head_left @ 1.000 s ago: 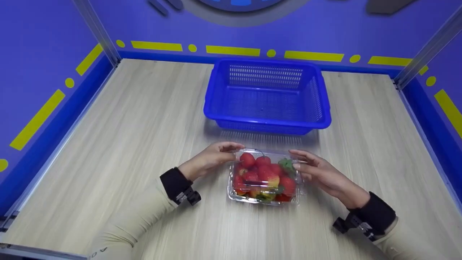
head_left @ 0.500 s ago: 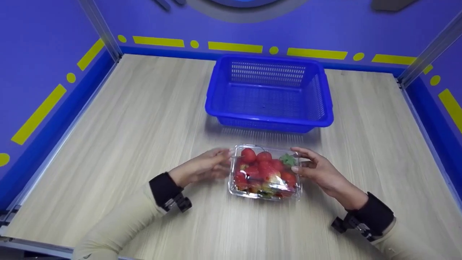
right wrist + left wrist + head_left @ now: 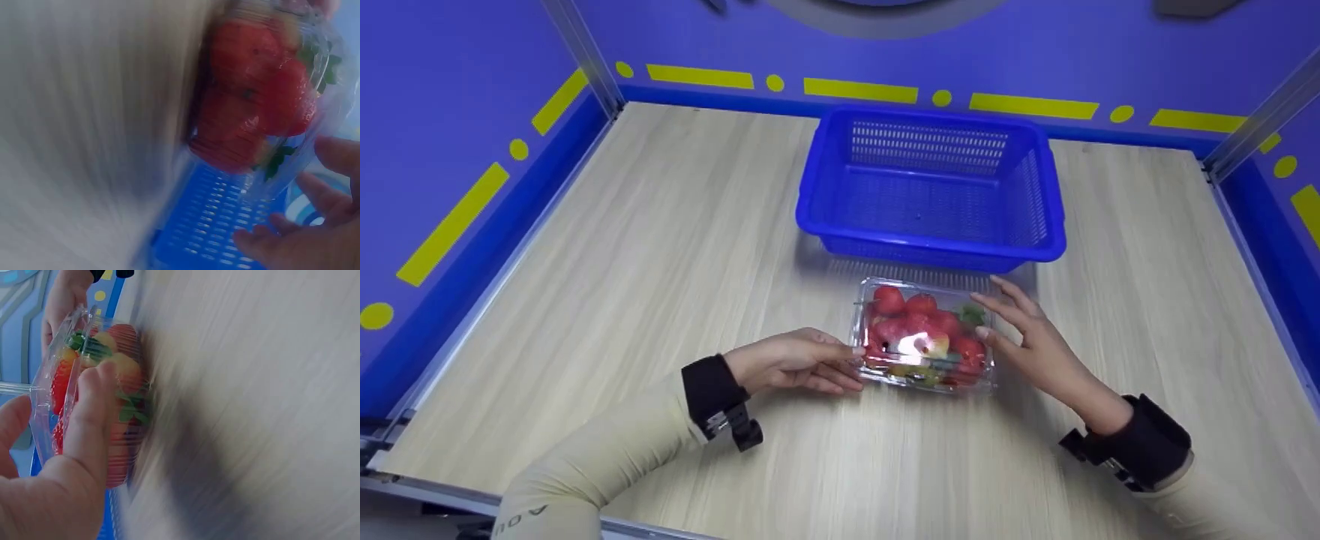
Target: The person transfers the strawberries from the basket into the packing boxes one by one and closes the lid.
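A clear plastic clamshell box [image 3: 877, 283] full of strawberries [image 3: 911, 326] lies on the table, just in front of a blue basket [image 3: 930, 247]. My left hand [image 3: 795, 362] is at the box's near left corner, its thumb tip over the edge. In the left wrist view its long fingers [image 3: 90, 416] extend along the box's side, with the thumb held apart. My right hand [image 3: 1039, 349] is spread at the right side, fingertips close to the lid. Whether those fingertips touch the plastic, I cannot tell. The right wrist view shows strawberries [image 3: 242, 56] through the blurred box wall.
The slotted basket stands behind the box, near the blue back wall [image 3: 870, 56]. Blue panels with yellow marks border the wooden table [image 3: 682, 225] at both sides. A metal rail [image 3: 457, 491] runs along the front left edge.
The box has slid away from me, closer to the basket. My left hand left its far left corner and came to the near left one. My right fingers have spread wider.
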The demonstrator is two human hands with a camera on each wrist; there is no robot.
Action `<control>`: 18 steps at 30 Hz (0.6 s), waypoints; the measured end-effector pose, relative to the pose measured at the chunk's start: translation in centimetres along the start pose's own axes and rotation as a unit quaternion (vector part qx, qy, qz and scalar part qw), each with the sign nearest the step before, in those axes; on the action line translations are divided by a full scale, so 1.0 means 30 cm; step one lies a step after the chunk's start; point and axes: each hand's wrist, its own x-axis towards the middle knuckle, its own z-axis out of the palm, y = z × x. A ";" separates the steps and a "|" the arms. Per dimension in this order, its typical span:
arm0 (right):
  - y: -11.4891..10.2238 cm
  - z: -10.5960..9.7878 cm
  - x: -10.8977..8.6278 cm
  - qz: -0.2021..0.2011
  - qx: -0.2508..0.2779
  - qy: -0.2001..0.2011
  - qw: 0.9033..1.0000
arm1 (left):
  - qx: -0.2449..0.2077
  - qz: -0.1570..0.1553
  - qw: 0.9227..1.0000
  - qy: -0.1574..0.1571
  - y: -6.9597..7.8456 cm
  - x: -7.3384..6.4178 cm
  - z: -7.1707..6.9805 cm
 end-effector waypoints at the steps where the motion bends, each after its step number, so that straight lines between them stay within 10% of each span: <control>1: -0.006 0.007 -0.004 -0.030 -0.032 0.019 0.999 | -0.005 -0.001 1.000 -0.002 0.000 0.002 0.000; 8: -0.016 0.043 -0.014 -0.212 -0.139 0.057 0.966 | -0.048 -0.013 0.999 -0.004 -0.011 0.021 0.005; 18: 0.018 0.042 -0.027 -0.230 -0.215 -0.008 0.949 | -0.084 0.003 0.996 0.018 -0.011 0.040 0.018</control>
